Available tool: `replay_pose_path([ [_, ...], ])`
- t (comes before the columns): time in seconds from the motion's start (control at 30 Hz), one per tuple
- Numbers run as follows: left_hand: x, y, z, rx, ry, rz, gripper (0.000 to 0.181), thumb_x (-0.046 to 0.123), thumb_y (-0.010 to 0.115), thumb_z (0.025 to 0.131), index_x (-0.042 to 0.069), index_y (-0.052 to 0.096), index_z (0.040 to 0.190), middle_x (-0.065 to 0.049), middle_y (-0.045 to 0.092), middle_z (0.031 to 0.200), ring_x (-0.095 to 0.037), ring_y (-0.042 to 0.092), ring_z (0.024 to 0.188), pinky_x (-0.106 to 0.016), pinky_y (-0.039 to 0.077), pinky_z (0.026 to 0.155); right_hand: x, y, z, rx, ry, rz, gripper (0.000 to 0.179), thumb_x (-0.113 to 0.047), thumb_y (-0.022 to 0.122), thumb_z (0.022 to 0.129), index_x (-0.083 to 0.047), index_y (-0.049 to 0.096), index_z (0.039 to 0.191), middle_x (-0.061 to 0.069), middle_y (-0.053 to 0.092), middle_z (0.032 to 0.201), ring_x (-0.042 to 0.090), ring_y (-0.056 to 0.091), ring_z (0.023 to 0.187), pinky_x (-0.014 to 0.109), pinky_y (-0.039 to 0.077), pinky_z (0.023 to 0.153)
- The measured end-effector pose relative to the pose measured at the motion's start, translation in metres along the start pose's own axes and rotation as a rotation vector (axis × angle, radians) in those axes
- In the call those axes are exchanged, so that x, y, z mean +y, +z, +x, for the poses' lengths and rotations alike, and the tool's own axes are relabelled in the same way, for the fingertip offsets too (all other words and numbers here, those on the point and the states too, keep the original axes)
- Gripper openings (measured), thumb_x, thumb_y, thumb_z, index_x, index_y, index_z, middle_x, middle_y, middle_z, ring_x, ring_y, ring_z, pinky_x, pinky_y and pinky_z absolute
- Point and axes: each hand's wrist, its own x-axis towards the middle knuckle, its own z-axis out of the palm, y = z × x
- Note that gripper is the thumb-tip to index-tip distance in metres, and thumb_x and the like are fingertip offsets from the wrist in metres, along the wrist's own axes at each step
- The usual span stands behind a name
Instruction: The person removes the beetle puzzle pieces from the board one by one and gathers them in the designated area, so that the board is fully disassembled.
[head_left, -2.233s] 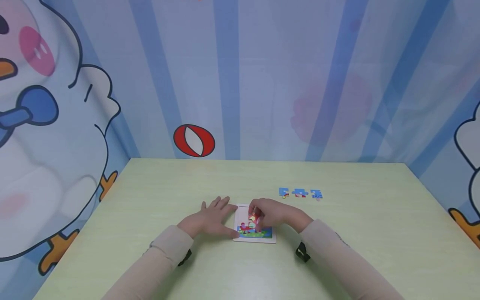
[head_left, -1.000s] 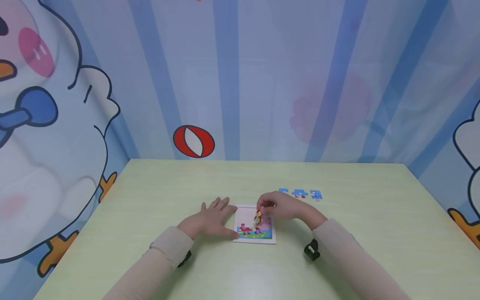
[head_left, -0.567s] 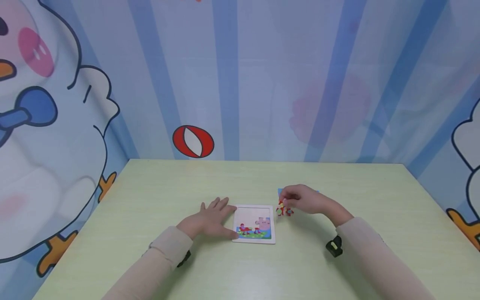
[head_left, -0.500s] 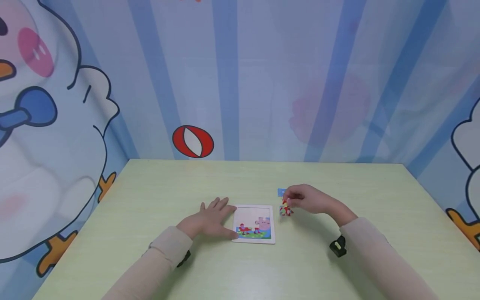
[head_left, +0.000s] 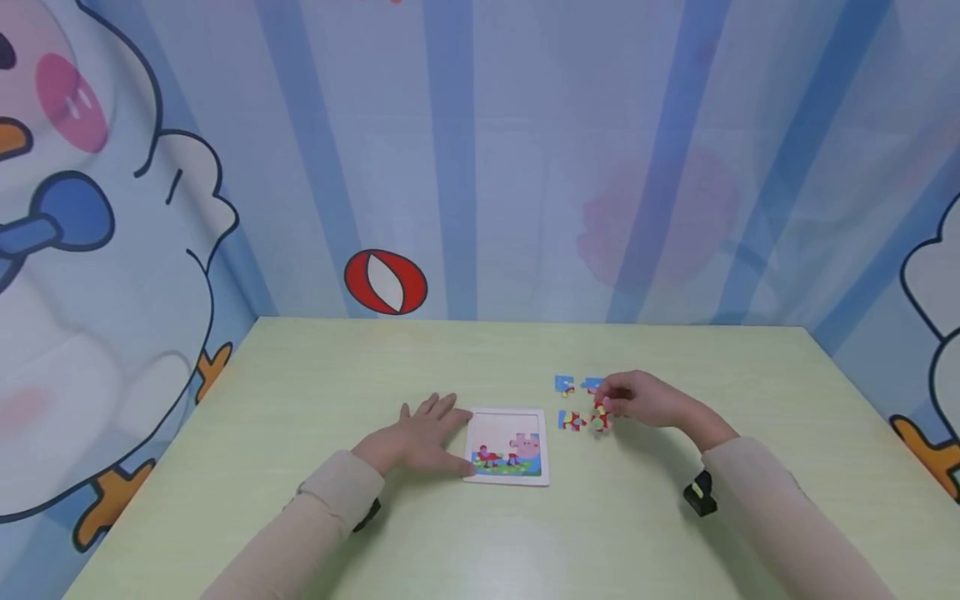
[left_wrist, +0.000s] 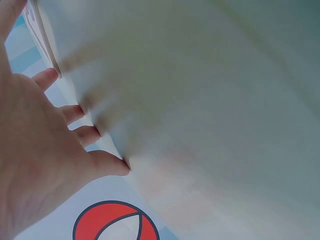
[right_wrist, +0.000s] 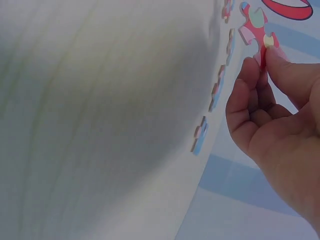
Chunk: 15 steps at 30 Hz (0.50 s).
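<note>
I see the red puzzle piece [head_left: 601,418] pinched by the right hand [head_left: 649,399], hanging below its fingertips just right of 1 loose piece [head_left: 570,421], so the tray [head_left: 490,427] lies left, past that piece, with the left hand [head_left: 417,442] nearer it, spread at its left edge.

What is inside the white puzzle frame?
The white puzzle frame holds a picture strip along the bottom and a pink section at right, with pale backing above. The left hand hides bits of the left rim and anything beneath.
</note>
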Motion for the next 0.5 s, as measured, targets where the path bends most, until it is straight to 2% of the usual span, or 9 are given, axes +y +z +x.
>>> replay_pose_path([
  [0.23, 0.0, -0.001, 0.0, -0.004, -0.006, -0.006, 0.083, 0.058, 0.065, 0.082, 0.02, 0.035, 0.149, -0.011, 0.013, 0.161, -0.035, 0.004, 0.148, -0.068, 0.005, 0.111, 0.004, 0.005, 0.005, 0.001, 0.068, -0.032, 0.012, -0.003, 0.052, 0.097, -0.002, 0.064, 0.097, 0.006, 0.06, 0.084, 0.017, 0.049, 0.074, 0.031, 0.042, 0.068],
  [0.5, -0.001, 0.0, 0.001, 0.001, -0.004, -0.006, 0.083, 0.059, 0.065, 0.082, 0.021, 0.035, 0.149, -0.011, 0.013, 0.161, -0.035, 0.004, 0.148, -0.068, 0.005, 0.111, 0.009, 0.009, 0.013, 0.002, 0.073, -0.125, 0.016, 0.0, 0.051, 0.096, -0.006, 0.066, 0.095, 0.002, 0.06, 0.08, 0.015, 0.05, 0.071, 0.03, 0.042, 0.067],
])
